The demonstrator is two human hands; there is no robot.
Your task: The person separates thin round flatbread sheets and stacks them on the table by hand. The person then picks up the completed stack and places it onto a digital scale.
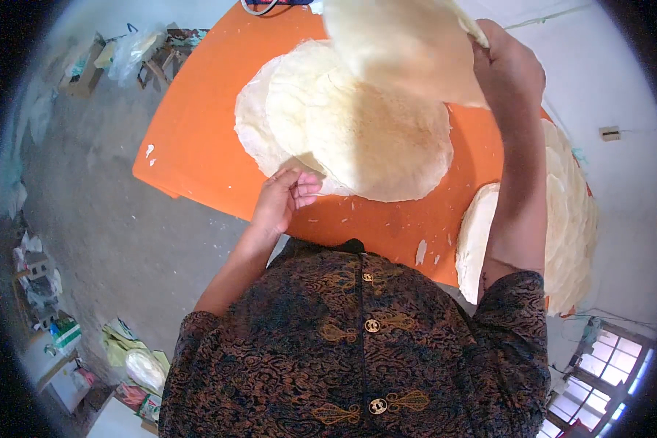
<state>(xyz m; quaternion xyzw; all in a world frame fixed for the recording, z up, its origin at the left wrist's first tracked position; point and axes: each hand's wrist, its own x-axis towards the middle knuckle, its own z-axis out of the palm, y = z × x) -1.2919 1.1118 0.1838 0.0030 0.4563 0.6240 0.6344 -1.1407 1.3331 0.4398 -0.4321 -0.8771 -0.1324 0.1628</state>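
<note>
Several thin, pale round sheets, which look like flatbread, overlap in a loose pile (328,120) on an orange tabletop (197,126). My right hand (509,68), raised at the upper right, pinches the edge of another such sheet (399,44), lifted and blurred above the pile's far side. My left hand (298,191) rests at the pile's near left edge, its fingers curled around the rim of a sheet; part of that rim is hidden by the thumb and fingers.
To the right, partly behind my right forearm, lie a thick folded stack (477,235) and a large spread of overlapping pale sheets (566,219). Small scraps dot the tabletop. Bags and boxes (82,65) line the grey floor at the left. A barred window (607,361) is at the lower right.
</note>
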